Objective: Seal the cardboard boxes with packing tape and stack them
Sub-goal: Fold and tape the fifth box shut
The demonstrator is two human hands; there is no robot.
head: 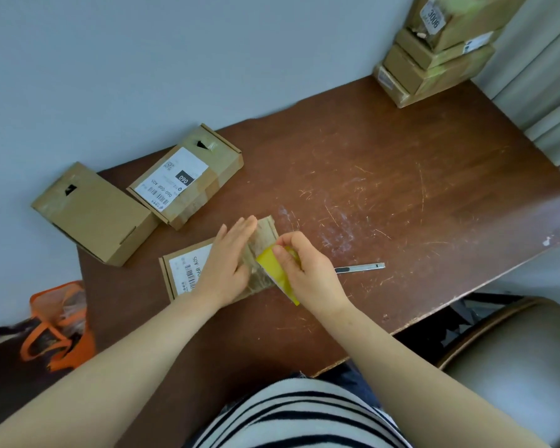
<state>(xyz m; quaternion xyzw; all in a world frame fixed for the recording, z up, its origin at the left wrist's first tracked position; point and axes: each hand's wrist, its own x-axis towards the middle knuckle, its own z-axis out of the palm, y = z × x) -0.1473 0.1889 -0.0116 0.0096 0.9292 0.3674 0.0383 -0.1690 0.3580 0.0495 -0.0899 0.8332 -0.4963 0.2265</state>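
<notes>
A flat cardboard box [181, 273] with a white shipping label lies in front of me on the brown table [401, 176]. My left hand [230, 257] presses flat on its top with straight fingers. My right hand [307, 270] grips a yellow roll of packing tape [274, 266] at the box's right end, where glossy tape covers the lid. Two more boxes lie at the back left: a labelled one [188, 176] and a plain one [94, 215] that overhangs the table's left edge. A stack of sealed boxes [434, 50] stands at the far right corner.
A silver utility knife [359, 268] lies just right of my right hand. An orange bag [59, 321] sits on the floor at the left. A grey chair [524, 357] stands at the lower right. A wall runs behind the table, curtains at the right.
</notes>
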